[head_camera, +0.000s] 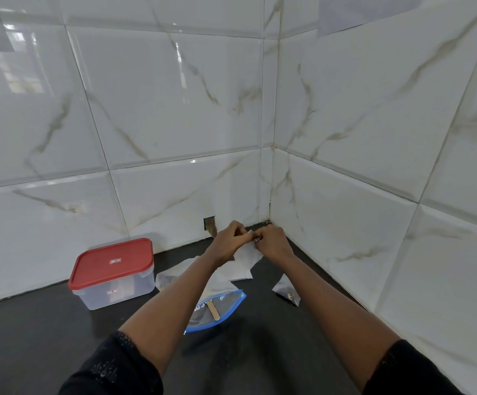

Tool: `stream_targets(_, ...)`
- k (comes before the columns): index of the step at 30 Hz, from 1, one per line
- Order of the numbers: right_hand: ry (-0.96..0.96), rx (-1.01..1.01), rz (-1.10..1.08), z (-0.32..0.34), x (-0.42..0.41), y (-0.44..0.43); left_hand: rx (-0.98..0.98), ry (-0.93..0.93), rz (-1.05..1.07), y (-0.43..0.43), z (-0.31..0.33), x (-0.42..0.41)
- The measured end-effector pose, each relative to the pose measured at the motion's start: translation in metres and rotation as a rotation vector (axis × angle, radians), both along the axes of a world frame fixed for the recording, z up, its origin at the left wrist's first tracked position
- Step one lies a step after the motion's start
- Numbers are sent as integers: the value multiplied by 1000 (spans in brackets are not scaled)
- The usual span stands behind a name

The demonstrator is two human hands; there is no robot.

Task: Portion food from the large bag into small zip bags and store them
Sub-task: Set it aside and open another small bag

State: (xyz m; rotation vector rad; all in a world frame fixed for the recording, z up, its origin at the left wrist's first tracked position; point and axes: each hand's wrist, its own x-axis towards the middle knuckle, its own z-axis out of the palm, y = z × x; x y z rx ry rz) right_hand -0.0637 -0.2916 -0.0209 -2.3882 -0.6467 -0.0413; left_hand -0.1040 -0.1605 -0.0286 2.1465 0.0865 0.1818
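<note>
Both hands are raised above the dark counter near the wall corner. My left hand (229, 243) and my right hand (273, 241) pinch the top edge of a small clear zip bag (246, 255), which hangs below them. Beneath my left forearm lies the large blue-edged zip bag (223, 305) with a wooden stick inside. A small filled zip bag (286, 289) with dark contents lies to the right. Another small bag (166, 279) lies left, beside the box.
A clear plastic box with a red lid (112, 273) stands at the left on the black counter (32, 337). White marble-patterned tile walls meet in a corner just behind my hands. More small clear bags (238, 273) lie under the held bag.
</note>
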Motion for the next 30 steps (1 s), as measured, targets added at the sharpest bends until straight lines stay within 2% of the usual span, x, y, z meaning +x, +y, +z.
stream_targets(2, 58, 73, 5, -1, 0, 0, 10, 31, -105, 3, -5, -4)
stream_targets(5, 99, 104, 14, -3, -2, 1, 226, 41, -190, 7, -15, -5)
stream_targets(7, 78, 91, 29, -4, -4, 2, 297, 23, -163, 9, -21, -4)
stream_targets(14, 138, 202, 71, -11, -7, 5, 267, -63, -49, 7, -23, -8)
stream_targets(17, 72, 231, 39, -17, -9, 6, 270, -73, 40, 13, -27, -11)
stream_targets(21, -106, 107, 77, -32, -19, 6, 301, -55, 165, 30, -32, -19)
stream_targets(25, -220, -249, 415, -50, -43, 7, 368, -24, 179, 42, -33, -36)
stream_targets(26, -297, -325, 503, -55, -49, 6, 379, -9, 169, 43, -34, -39)
stream_targets(28, -481, -435, 688, -69, -61, 9, 407, 24, 131, 45, -37, -44)
stream_targets(30, -548, -511, 808, -84, -70, 15, 464, 70, 84, 47, -40, -49)
